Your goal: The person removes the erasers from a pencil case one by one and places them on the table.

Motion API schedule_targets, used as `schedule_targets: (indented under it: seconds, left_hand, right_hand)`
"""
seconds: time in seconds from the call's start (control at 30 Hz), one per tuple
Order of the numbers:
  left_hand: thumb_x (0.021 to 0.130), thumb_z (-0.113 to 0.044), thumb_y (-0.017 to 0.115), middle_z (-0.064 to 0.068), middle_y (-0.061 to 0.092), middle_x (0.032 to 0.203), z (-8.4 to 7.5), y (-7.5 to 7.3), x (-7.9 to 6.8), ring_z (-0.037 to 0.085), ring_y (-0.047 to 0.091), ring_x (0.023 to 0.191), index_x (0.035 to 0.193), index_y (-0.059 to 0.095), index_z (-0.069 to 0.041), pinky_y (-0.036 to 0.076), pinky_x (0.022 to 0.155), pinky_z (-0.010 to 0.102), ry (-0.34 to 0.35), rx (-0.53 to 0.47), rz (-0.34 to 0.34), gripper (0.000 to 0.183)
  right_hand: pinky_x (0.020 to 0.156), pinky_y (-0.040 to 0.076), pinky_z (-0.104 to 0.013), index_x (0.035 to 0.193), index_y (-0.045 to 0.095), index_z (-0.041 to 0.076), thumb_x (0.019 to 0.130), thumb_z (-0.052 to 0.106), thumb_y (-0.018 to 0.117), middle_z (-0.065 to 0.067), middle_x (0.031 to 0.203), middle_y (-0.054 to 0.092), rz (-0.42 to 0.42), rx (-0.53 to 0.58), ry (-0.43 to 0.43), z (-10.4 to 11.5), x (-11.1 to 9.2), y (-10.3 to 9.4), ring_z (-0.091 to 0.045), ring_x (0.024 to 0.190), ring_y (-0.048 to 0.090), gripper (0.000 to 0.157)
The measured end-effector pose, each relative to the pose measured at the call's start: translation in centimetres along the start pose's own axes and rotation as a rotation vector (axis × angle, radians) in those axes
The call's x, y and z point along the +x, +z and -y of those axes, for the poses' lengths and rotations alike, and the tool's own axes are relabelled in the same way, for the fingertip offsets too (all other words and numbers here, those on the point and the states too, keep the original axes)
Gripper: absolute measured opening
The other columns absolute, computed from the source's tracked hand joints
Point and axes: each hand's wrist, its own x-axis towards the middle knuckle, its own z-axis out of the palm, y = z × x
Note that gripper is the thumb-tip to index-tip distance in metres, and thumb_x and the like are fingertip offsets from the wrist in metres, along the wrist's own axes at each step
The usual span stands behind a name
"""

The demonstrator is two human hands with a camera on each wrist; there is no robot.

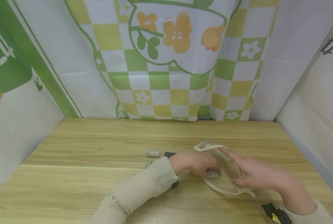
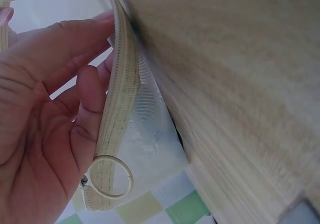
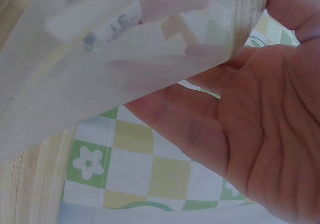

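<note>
A see-through zipper pouch (image 1: 225, 182) with cream trim stands with its mouth spread on the table. My left hand (image 1: 201, 163) reaches into the mouth, fingers curled down and pinching a small light grey cylinder (image 1: 212, 174). In the left wrist view the cream zipper edge (image 2: 120, 88), with its ring pull (image 2: 111, 178), crosses in front of those fingers. My right hand (image 1: 257, 174) grips the pouch's right rim, fingers at the far side and thumb at the near side. Through the pouch wall in the right wrist view, a whitish piece with print (image 3: 112, 27) shows blurred.
Left of the pouch lie a grey cylinder (image 1: 153, 153), a dark one (image 1: 170, 154) and another grey piece (image 1: 148, 164), partly behind the left sleeve. The wooden table (image 1: 79, 183) ends at a checked curtain (image 1: 161, 81), with white cloth walls at both sides.
</note>
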Motion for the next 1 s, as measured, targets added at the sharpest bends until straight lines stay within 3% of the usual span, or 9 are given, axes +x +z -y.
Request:
schedule_targets:
  seconds: [0.17, 0.27, 0.37, 0.53, 0.77, 1.0]
  left_hand:
    - [0.086, -0.003, 0.071, -0.005, 0.060, 0.090, 0.0, -0.1, 0.0, 0.007, 0.047, 0.079, 0.125, 0.067, -0.016, 0.038, 0.072, 0.014, 0.021, -0.003, -0.003, 0.041]
    - [0.085, -0.004, 0.072, -0.004, 0.056, 0.085, 0.0, -0.2, -0.1, 0.006, 0.046, 0.074, 0.125, 0.066, -0.016, 0.037, 0.068, 0.014, 0.023, -0.023, -0.002, 0.042]
    - [0.085, -0.004, 0.072, -0.003, 0.055, 0.083, 0.0, -0.3, -0.1, 0.006, 0.045, 0.072, 0.127, 0.065, -0.015, 0.036, 0.066, 0.014, 0.019, -0.041, 0.001, 0.043]
    - [0.085, -0.004, 0.072, -0.003, 0.054, 0.082, 0.1, -0.5, -0.2, 0.006, 0.044, 0.071, 0.131, 0.063, -0.013, 0.036, 0.066, 0.014, 0.018, -0.083, 0.002, 0.047]
    - [0.086, -0.006, 0.071, -0.005, 0.054, 0.077, 0.3, -0.7, -0.6, 0.004, 0.045, 0.068, 0.133, 0.060, -0.008, 0.037, 0.065, 0.013, 0.053, -0.118, -0.017, 0.048]
    - [0.088, -0.010, 0.072, -0.005, 0.058, 0.080, 0.3, -1.1, -1.2, 0.002, 0.048, 0.068, 0.131, 0.061, -0.005, 0.040, 0.066, 0.011, 0.087, -0.111, -0.031, 0.046]
  right_hand:
    - [0.076, 0.051, -0.032, 0.158, 0.015, 0.006, 0.087, 0.025, 0.074, -0.017, 0.126, 0.060, -0.012, -0.014, -0.010, 0.0, 0.0, 0.0, 0.000, 0.068, 0.048, 0.095]
    - [0.073, 0.050, -0.031, 0.158, 0.013, 0.007, 0.087, 0.025, 0.074, -0.013, 0.113, 0.063, -0.008, -0.005, -0.009, 0.0, 0.0, 0.0, 0.000, 0.064, 0.046, 0.096]
    - [0.072, 0.049, -0.030, 0.158, 0.012, 0.007, 0.087, 0.024, 0.074, -0.013, 0.111, 0.062, -0.006, 0.004, -0.005, 0.1, 0.0, 0.0, 0.000, 0.062, 0.046, 0.096]
    - [0.077, 0.052, -0.033, 0.158, 0.012, 0.006, 0.087, 0.025, 0.074, -0.024, 0.136, 0.054, -0.008, -0.007, -0.005, 0.2, 0.0, -0.1, -0.001, 0.069, 0.048, 0.096]
    - [0.077, 0.052, -0.033, 0.158, 0.011, 0.006, 0.088, 0.026, 0.074, -0.022, 0.131, 0.057, 0.002, -0.003, -0.006, 0.2, -0.1, -0.1, 0.001, 0.067, 0.048, 0.096]
    - [0.080, 0.054, -0.038, 0.158, 0.014, 0.006, 0.087, 0.027, 0.075, -0.022, 0.129, 0.060, -0.015, -0.035, -0.010, 0.1, 0.0, 0.0, -0.005, 0.077, 0.053, 0.095]
